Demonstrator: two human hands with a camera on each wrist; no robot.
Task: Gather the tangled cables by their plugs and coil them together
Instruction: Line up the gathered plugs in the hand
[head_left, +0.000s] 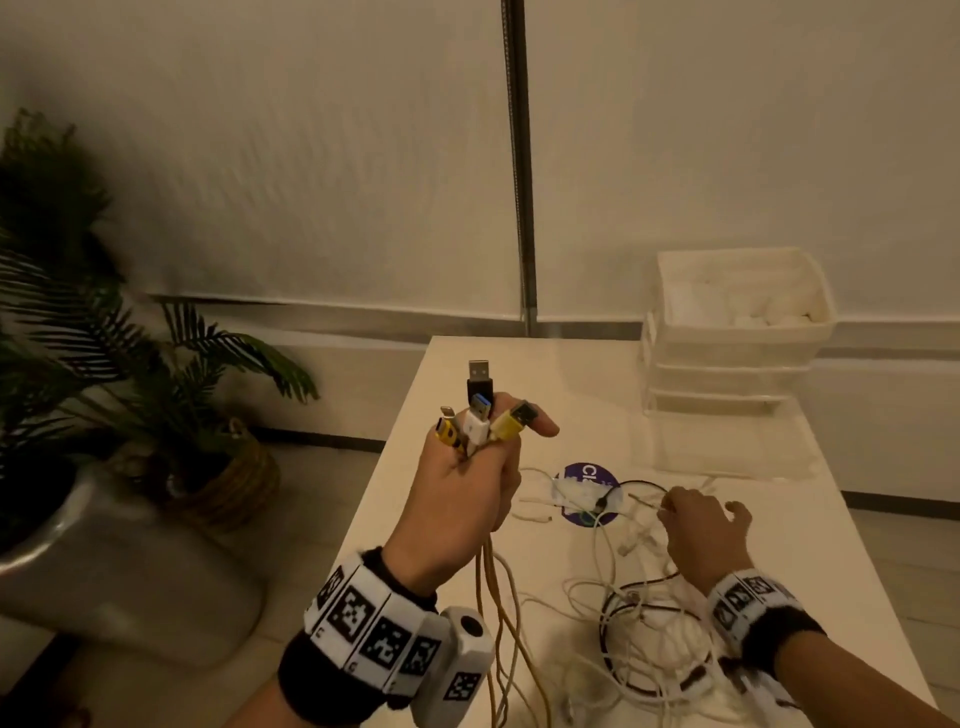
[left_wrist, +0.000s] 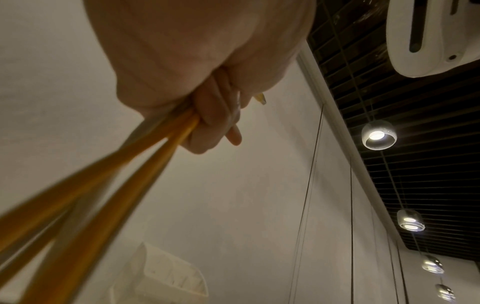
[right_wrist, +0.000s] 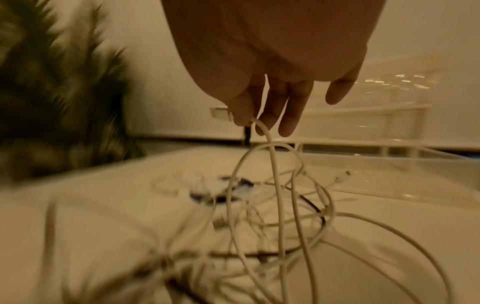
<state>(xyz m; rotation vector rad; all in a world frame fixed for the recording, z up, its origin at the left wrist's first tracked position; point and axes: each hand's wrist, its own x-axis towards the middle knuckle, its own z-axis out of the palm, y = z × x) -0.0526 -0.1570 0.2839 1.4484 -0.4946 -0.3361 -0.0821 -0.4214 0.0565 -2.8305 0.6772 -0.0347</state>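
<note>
My left hand (head_left: 467, 478) is raised over the table's left edge and grips a bunch of plugs (head_left: 480, 415): black, white and yellow USB ends sticking up above the fist. Their yellow and white cables (head_left: 498, 613) hang down from the fist; the left wrist view shows the yellow cables (left_wrist: 109, 174) running out of the curled fingers. My right hand (head_left: 701, 530) is low over the tangled pile of white and dark cables (head_left: 649, 623) and pinches a white cable (right_wrist: 262, 127) near its plug, between thumb and forefinger, with the other fingers loose.
The white table (head_left: 831, 545) carries a round purple sticker (head_left: 587, 478) under the cables. Stacked white plastic baskets (head_left: 737, 332) stand at the back right corner. A potted palm (head_left: 104, 332) in a woven pot stands on the floor at left. A pole rises behind the table.
</note>
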